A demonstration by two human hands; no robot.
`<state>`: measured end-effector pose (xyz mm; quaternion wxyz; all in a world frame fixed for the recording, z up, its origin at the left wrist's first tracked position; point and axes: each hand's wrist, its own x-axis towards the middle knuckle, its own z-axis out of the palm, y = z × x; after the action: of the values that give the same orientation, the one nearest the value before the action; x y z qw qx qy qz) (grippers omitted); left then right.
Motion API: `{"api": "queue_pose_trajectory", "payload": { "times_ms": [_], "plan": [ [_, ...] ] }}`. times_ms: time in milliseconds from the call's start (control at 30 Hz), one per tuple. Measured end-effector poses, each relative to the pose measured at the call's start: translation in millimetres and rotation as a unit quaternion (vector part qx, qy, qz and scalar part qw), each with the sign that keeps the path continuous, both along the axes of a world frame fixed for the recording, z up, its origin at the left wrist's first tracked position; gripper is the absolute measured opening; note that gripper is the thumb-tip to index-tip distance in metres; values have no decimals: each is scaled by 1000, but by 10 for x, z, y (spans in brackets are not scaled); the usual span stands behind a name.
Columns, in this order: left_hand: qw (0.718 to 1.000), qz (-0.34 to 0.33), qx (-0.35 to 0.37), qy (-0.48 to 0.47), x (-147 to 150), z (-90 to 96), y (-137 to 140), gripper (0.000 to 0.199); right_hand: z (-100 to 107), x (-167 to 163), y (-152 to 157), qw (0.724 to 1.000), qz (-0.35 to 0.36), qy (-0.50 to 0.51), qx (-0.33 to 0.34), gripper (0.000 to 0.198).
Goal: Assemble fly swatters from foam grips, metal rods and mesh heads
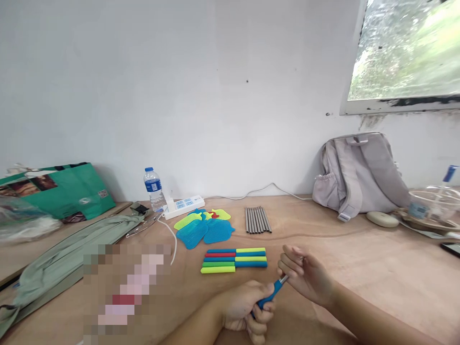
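Note:
My left hand (pixel 244 304) is closed around a blue handle (pixel 271 294), which points up and to the right. A thin metal rod (pixel 283 279) sticks out of the handle's upper end, and the curled fingers of my right hand (pixel 305 277) grip its other end. Just beyond my hands lie several coloured handles (pixel 250 264) in rows, blue, lime, red and green. Behind them is a neat row of metal tubes (pixel 258 220). Blue, lime and red mesh swatter heads (pixel 192 234) overlap in a loose pile to the left.
A white power strip (pixel 185 206) and a water bottle (pixel 154 187) stand near the wall. A grey backpack (pixel 362 175) leans at the back right, beside a plastic cup (pixel 420 203). Green bag (pixel 72 191) and grey-green cloth (pixel 72 254) occupy the left; a blurred patch (pixel 125 292) lies nearby.

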<state>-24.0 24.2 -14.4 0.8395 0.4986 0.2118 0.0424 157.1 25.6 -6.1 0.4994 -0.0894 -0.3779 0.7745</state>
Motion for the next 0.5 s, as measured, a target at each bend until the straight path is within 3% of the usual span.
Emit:
{"api": "queue_pose_trajectory", "payload": {
  "times_ms": [133,233,367,433,500],
  "plan": [
    [989,112,96,26,80,-17,-60,44,-17,-16,7,973,-121,-199,7,19],
    [946,174,248,113,125,41,-147,34,-71,1,6,930,-153,-333,39,28],
    [790,215,545,181,134,175,-242,18,-122,2,-9,874,-188,-441,82,35],
    [722,203,622,226,144,170,-257,25,-137,-31,-17,861,-193,-462,85,39],
    [673,192,660,274,169,99,-263,36,-153,-82,-28,855,-200,-471,84,41]
  ]
}}
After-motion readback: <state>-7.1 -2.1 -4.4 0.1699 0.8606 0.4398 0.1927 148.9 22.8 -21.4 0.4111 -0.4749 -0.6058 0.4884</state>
